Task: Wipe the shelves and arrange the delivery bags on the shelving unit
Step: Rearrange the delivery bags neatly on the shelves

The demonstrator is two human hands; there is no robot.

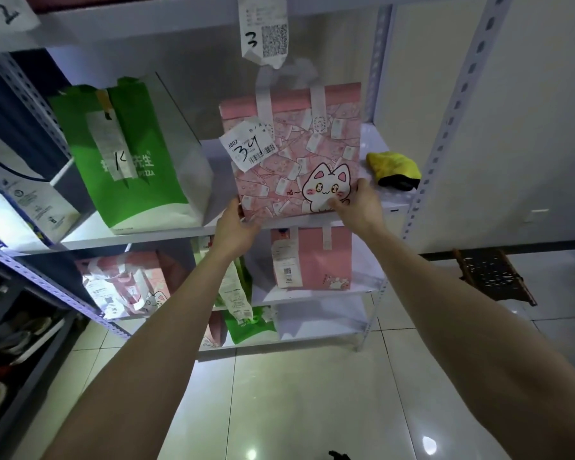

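A pink delivery bag (289,151) with a white cat print and a paper label stands upright on the white shelf (140,235) of the shelving unit. My left hand (234,227) grips its lower left corner. My right hand (356,202) holds its lower right edge, thumb on the cat print. To its left on the same shelf stands a green and white bag (130,154) with a receipt taped on. A yellow and black cloth (394,169) lies on the shelf right of the pink bag.
Lower shelves hold another pink bag (312,260), a pink cat bag (127,283) and a green bag (246,323). A white paper bag (24,200) stands on the adjoining rack at left. A slip marked 3 (263,28) hangs from the shelf above. Tiled floor below.
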